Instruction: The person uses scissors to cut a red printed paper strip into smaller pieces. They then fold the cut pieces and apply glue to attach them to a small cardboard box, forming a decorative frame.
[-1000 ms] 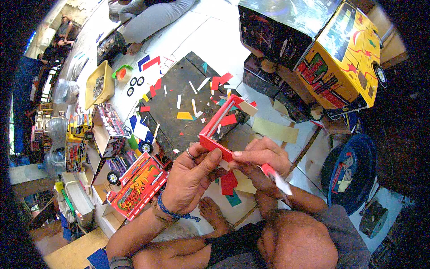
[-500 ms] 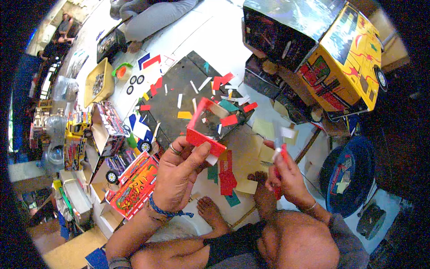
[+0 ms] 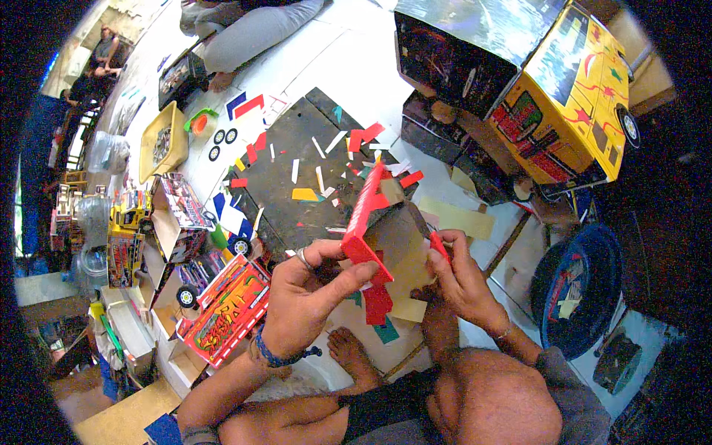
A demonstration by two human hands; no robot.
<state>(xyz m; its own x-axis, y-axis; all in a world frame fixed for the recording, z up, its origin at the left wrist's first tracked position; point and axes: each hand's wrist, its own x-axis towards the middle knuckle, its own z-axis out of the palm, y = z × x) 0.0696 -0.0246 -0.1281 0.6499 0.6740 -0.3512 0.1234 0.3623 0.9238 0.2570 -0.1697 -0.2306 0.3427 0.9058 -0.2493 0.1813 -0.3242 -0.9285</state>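
My left hand [image 3: 304, 300] pinches a red bent frame piece [image 3: 359, 215] between thumb and fingers, holding it tilted above the floor. In my right hand [image 3: 469, 285] is a red-handled knife [image 3: 439, 246], its thin blade pointing up and left near the frame's open side. Whether the blade touches the frame I cannot tell. Beyond my hands lies a dark board [image 3: 271, 200] strewn with red, white, yellow and green scraps. Below the frame, a red cut piece [image 3: 378, 305] and a green strip [image 3: 386, 331] rest between my feet.
A large yellow toy truck [image 3: 567, 111] stands at far right, above a blue basin [image 3: 545, 326]. On the left are a red decorated panel [image 3: 230, 311], small toy trucks [image 3: 127, 211], loose wheels [image 3: 219, 138] and a yellow tub [image 3: 182, 148]. Another person's leg [image 3: 256, 41] is at the top.
The frame piece has moved slightly right and turned more edge-on. My right hand has come left, bringing the knife close to the frame.
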